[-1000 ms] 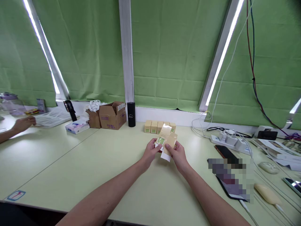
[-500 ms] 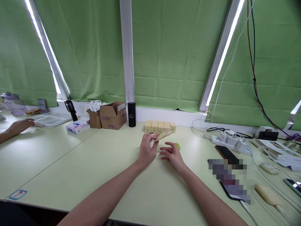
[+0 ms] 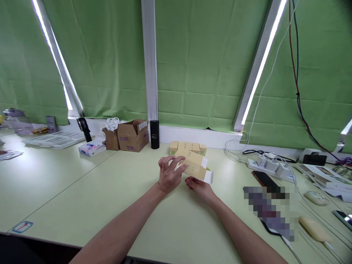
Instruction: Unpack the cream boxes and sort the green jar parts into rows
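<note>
My left hand [image 3: 171,175] grips a small tan carton [image 3: 194,164] by its left end, thumb and fingers closed on it. The carton is tilted above the table, with white-lined flaps open at its right end. Just below it is my right hand [image 3: 201,189], its fingers curled together near the carton's lower edge. Whatever those fingers hold, if anything, is hidden. A small green item [image 3: 208,169] shows only in part behind the flaps. Several matching small tan boxes [image 3: 202,149] stand in a row behind the carton.
Toward the back left are a brown cardboard box [image 3: 134,137], a black cylinder [image 3: 154,135] and a tissue pack [image 3: 92,147]. A power strip [image 3: 271,169], cables, a dark phone [image 3: 266,181] and a mouse [image 3: 316,197] lie on the right.
The carton has turned in my left hand, so its broad face and open flaps show. My right hand's fingers have curled in beneath it. The other person's hand at far left has moved away.
</note>
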The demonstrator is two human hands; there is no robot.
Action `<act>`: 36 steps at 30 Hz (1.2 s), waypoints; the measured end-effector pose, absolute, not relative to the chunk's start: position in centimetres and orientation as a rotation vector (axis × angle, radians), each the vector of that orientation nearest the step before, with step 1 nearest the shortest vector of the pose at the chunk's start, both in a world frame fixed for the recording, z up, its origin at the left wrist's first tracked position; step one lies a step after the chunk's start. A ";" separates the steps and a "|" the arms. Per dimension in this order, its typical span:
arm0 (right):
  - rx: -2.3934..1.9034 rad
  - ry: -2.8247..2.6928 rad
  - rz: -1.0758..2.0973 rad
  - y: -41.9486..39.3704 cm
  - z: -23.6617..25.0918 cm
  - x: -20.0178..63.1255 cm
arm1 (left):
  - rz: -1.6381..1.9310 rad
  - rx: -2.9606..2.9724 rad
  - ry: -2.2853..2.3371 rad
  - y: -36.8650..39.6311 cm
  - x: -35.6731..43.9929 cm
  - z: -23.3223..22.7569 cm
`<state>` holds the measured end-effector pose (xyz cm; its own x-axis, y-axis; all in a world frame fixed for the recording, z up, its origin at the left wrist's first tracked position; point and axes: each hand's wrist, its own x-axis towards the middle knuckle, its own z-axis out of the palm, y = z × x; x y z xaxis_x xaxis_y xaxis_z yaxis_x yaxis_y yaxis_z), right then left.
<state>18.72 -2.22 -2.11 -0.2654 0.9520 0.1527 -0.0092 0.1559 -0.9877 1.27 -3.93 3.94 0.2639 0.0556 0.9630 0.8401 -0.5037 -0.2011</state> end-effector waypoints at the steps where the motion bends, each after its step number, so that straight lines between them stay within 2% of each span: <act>1: -0.967 -1.508 1.267 -2.2 -2.0 18.8 | -1.337 -1.792 -0.848 -3.8 1.2 3.9; 6: -0.954 -1.568 1.245 -2.2 -1.5 19.0 | -1.572 -1.848 -1.180 -2.1 0.5 3.5; 10: -0.948 -1.561 1.263 -2.1 -1.6 19.1 | -1.812 -1.640 -1.736 0.2 -1.4 3.3; 14: -0.950 -1.559 1.254 -2.3 -1.6 19.1 | -1.651 -1.513 -2.353 1.8 -3.9 3.5; 25: -0.953 -1.552 1.253 -2.6 -1.2 19.2 | -1.337 -1.228 -2.734 2.7 -8.4 2.5; 36: -0.957 -1.548 1.250 -2.7 -1.2 19.1 | -1.190 -1.191 -2.798 2.5 -8.4 2.3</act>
<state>19.12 -2.69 -1.16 -0.2954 0.9397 0.1722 0.0300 0.1893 -0.9815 -8.39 2.51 2.27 -0.7271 0.6679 0.1589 0.5776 0.4701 0.6674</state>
